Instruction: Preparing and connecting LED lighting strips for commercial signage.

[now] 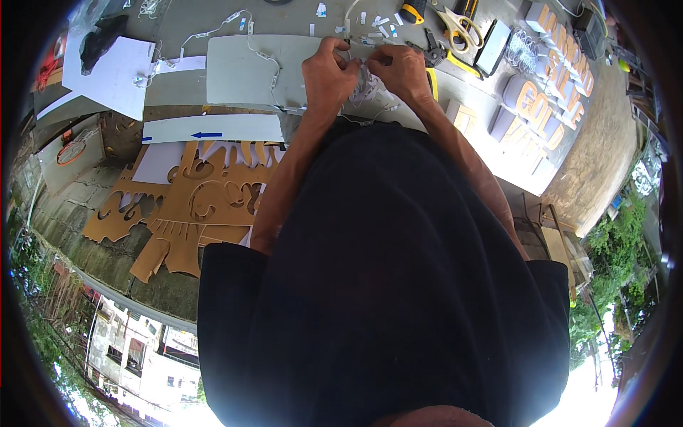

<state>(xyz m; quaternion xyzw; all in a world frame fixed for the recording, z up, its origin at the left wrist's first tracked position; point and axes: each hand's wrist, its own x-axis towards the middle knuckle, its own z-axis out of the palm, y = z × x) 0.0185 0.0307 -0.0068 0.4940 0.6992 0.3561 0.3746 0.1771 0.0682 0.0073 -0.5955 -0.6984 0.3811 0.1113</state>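
Above the table edge, my left hand (pixel 329 77) and my right hand (pixel 403 70) are close together, fingertips bent inward. Both pinch at a tangle of thin white LED wire (pixel 368 87) that hangs between them; the exact spot gripped is partly hidden by the fingers. A string of small white LED modules (pixel 265 55) runs on wire across a pale grey flat panel (pixel 231 71) left of my left hand. Just beyond the fingertips, a thicker white cable (pixel 348 18) comes down to the table.
Scissors (pixel 459 30), wire strippers (pixel 435 51) and a dark-framed flat device (pixel 492 48) lie right of my hands. Raised letters (pixel 533 103) stand on white board at the far right. Small white-blue scraps (pixel 384 30) are scattered ahead. Cut brown sheets (pixel 203 192) lie lower left.
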